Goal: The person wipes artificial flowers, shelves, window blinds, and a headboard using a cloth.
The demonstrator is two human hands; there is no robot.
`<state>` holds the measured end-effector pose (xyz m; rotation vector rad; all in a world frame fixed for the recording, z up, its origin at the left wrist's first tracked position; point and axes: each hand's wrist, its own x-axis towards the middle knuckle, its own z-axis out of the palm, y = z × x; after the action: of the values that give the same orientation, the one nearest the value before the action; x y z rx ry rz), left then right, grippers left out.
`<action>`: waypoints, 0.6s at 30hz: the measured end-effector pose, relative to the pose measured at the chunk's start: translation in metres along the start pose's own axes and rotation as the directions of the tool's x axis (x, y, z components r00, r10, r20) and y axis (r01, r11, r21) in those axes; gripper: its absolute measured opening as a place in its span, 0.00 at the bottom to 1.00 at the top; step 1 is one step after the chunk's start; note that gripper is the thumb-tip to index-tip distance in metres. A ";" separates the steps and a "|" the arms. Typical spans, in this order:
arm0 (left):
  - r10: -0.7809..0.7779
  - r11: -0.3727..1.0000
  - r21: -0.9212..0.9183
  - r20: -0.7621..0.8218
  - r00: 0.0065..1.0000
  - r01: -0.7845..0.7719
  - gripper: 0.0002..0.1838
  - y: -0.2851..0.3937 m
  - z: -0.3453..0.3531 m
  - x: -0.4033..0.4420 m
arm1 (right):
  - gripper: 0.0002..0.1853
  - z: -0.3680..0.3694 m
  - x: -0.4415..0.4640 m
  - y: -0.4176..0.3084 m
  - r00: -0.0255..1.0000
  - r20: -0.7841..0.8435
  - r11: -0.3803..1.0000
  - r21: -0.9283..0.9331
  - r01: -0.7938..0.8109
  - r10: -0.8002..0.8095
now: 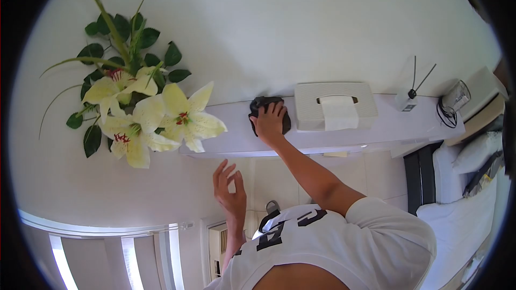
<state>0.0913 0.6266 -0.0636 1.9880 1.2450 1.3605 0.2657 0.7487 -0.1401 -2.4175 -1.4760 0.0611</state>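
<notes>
My right hand (270, 123) presses down on a bunched black cloth (262, 102) on the narrow white shelf (231, 118), its fingers bent over the material. The palm hides part of the cloth. Just right of it stands a white textured tissue box (309, 107) with a tissue (339, 113) hanging from its slot. My left hand (230, 190) is raised in the air below the shelf's front edge, fingers apart and loosely curved, with nothing in it. Pale yellow lilies (185, 118) with green leaves spread above and to the left of that hand.
Farther right on the shelf are a reed diffuser (409, 102), a glass jar (457, 95) and a coiled black cable (446, 113). A bed (457, 220) with a black headboard (419, 177) lies at lower right. Window blinds (102, 263) show at lower left, floor tiles (344, 174) under the shelf.
</notes>
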 end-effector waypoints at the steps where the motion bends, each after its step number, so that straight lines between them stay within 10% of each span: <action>1: -0.070 0.997 -0.032 0.015 0.997 0.070 0.08 -0.004 -0.004 -0.008 | 0.29 0.003 0.001 -0.012 0.995 -0.003 0.995 0.021 0.099 -0.099; 8: -0.057 0.998 -0.018 0.106 0.993 0.059 0.08 -0.024 -0.024 -0.009 | 0.20 0.026 -0.044 -0.077 0.784 -0.147 0.761 0.189 0.621 -0.603; 18: 0.159 0.945 -0.325 0.330 0.931 -0.046 0.08 -0.050 0.005 0.005 | 0.17 0.003 -0.120 0.038 0.796 -0.439 0.833 0.165 0.528 -0.418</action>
<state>0.0750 0.6570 -0.1004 1.9773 0.7209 1.0998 0.2412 0.6281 -0.1688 -1.6494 -1.6990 -0.2863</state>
